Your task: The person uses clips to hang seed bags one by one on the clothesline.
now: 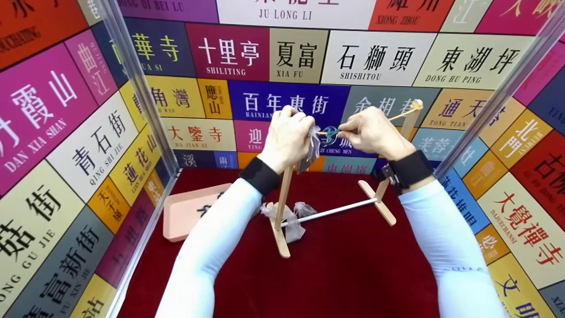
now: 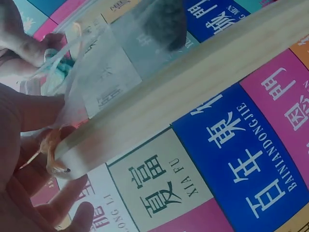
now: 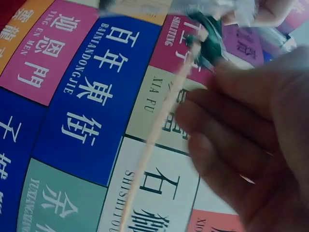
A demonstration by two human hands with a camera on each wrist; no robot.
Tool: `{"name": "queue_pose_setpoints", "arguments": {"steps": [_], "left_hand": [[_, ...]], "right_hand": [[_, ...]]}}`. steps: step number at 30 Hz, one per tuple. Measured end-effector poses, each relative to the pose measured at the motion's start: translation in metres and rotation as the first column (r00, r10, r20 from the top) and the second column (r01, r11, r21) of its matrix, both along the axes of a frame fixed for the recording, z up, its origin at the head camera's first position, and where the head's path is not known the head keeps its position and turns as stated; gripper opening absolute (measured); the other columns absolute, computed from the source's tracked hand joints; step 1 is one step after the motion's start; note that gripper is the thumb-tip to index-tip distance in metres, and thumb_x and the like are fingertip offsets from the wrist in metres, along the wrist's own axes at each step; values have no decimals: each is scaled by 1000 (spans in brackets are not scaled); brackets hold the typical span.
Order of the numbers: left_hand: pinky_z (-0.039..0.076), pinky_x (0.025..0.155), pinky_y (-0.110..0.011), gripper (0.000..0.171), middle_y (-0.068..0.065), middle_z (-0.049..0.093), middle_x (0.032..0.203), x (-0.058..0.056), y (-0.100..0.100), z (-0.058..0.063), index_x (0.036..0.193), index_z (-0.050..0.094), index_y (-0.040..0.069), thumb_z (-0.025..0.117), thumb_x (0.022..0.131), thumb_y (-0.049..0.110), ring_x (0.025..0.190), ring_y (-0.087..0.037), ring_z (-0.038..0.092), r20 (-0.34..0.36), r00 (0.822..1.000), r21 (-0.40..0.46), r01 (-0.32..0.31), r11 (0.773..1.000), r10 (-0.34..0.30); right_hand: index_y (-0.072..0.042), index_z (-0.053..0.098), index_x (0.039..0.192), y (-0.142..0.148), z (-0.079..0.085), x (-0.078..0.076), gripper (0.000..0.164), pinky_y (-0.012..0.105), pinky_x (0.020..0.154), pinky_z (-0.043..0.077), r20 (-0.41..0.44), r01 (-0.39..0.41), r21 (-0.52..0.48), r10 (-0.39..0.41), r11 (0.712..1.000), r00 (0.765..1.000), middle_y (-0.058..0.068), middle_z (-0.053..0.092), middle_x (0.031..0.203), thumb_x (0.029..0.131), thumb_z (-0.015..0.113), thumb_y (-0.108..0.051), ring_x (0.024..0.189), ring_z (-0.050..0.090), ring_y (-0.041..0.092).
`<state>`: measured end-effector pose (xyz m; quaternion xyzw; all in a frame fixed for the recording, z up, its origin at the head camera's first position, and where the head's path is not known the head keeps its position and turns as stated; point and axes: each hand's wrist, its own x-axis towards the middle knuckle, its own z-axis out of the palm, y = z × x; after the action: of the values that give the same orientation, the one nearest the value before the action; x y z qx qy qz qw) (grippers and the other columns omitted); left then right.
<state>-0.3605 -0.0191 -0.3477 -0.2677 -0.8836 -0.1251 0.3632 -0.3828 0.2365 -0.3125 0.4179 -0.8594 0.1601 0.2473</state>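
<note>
In the head view, a small wooden rack has a yellowish cord (image 1: 401,115) strung between its upright tops. My left hand (image 1: 289,137) is at the top of the left upright (image 1: 284,194), pinching the upper edge of a sheer bag (image 2: 101,63). Something dark lies inside that bag. My right hand (image 1: 371,132) pinches a green, loop-like piece (image 3: 210,46) at the cord, just right of the bag. Its exact kind cannot be made out. In the left wrist view, a cord knot (image 2: 50,152) sits at the upright's end, beside my left fingers.
A pink tray (image 1: 178,216) with dark objects stands left, partly behind my left arm. Several sheer bags (image 1: 293,229) lie around the rack's left foot. A white bar (image 1: 331,212) joins the feet on the red cloth (image 1: 344,274). Panels with printed characters enclose the table.
</note>
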Motion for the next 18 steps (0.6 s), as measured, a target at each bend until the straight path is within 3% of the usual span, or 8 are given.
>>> {"name": "queue_pose_setpoints", "arguments": {"steps": [5,9,13,18], "left_hand": [[53,101,-50,10,-5,85,113,-3,-3,3,110,79,13,73,103,18,119,-33,68,43,999,-33,19,999,-17],[53,101,-49,11,-3,86,115,-4,-4,3,111,80,13,73,103,17,119,-31,68,39,999,-52,13,999,-11],[57,103,-50,13,-4,85,119,-4,-5,2,111,82,12,73,104,18,130,-33,67,18,999,-44,37,998,-37],[54,119,-59,18,-10,76,143,-3,-8,-6,104,85,9,75,104,24,152,-43,54,22,998,-16,62,998,-62]], "right_hand": [[-2,90,98,-6,2,-9,10,6,58,39,89,-50,-53,54,997,995,16,85,82,88,90,0,59,73,28],[-3,90,99,-15,-2,-12,8,6,57,39,107,-81,-68,88,994,990,15,84,79,91,90,-4,58,68,20],[-3,91,97,-22,-8,-13,7,8,57,37,119,-99,-98,111,990,987,15,81,75,90,90,-3,58,61,14],[0,88,107,-23,-22,-10,22,3,62,46,193,-96,-80,110,992,975,16,84,83,89,92,-12,62,74,23]]}}
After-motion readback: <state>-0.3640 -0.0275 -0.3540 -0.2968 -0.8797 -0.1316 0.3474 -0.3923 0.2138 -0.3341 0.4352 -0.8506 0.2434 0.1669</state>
